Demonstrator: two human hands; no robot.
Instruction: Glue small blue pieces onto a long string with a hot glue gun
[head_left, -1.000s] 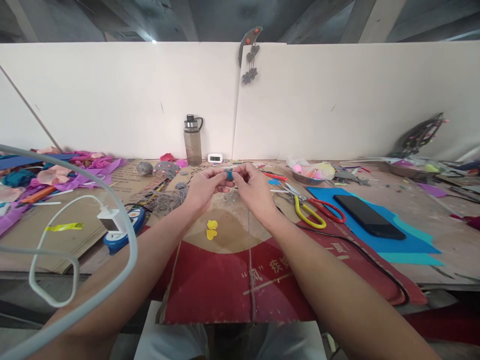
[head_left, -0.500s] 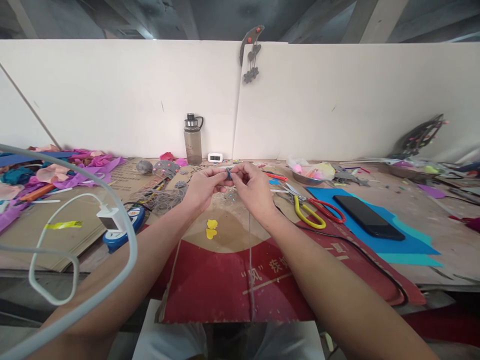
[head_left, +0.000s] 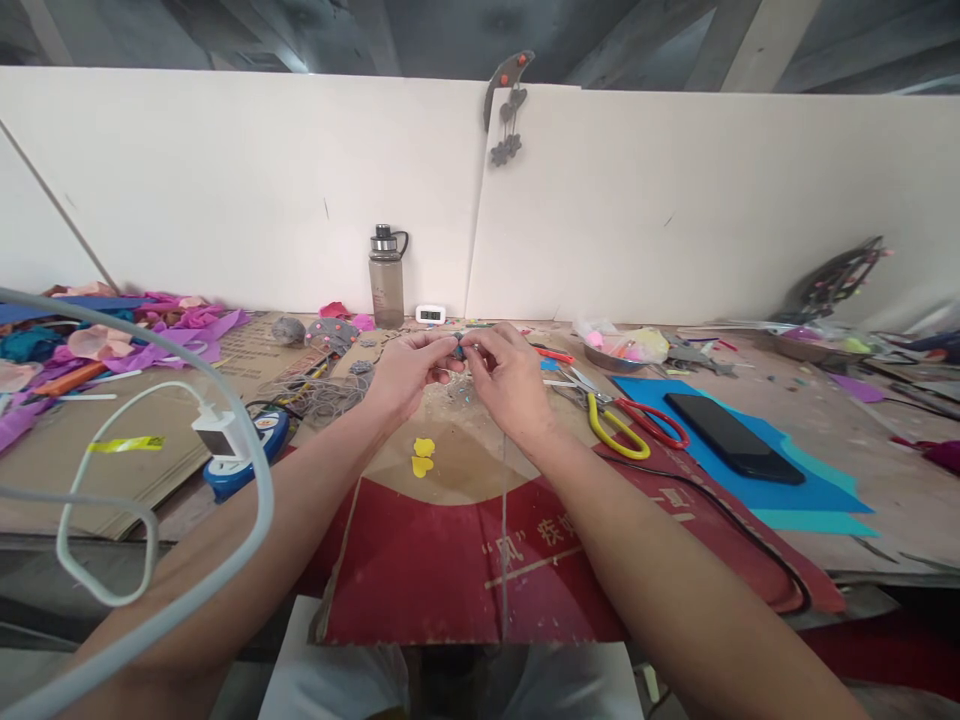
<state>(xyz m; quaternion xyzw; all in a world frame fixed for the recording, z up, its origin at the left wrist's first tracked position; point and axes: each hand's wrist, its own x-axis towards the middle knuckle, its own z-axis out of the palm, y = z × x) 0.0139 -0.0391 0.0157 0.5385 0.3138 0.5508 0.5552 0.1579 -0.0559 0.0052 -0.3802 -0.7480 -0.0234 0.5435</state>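
Observation:
My left hand [head_left: 414,372] and my right hand [head_left: 511,378] meet above the middle of the cardboard. Between their fingertips is a small dark blue piece [head_left: 460,346], mostly hidden, so its kind cannot be made out. Thumb and forefinger of my left hand pinch it from one side; the fingers of my right hand close on it from the other. Below them, two yellow cut-out shapes [head_left: 423,457], the lower one like a heart, lie on the red and tan cardboard [head_left: 420,570].
Right of my hands lie scissors [head_left: 622,430] with yellow and red handles, and a black phone [head_left: 735,437] on blue sheets [head_left: 814,490]. A bottle [head_left: 387,285] and small white clock [head_left: 430,315] stand at the back. Leftward are grey string [head_left: 330,400], a blue power strip [head_left: 247,465] and a white cable [head_left: 262,490].
Both hands stay together at the same small blue piece, with only slight finger movement. The view has shifted a little.

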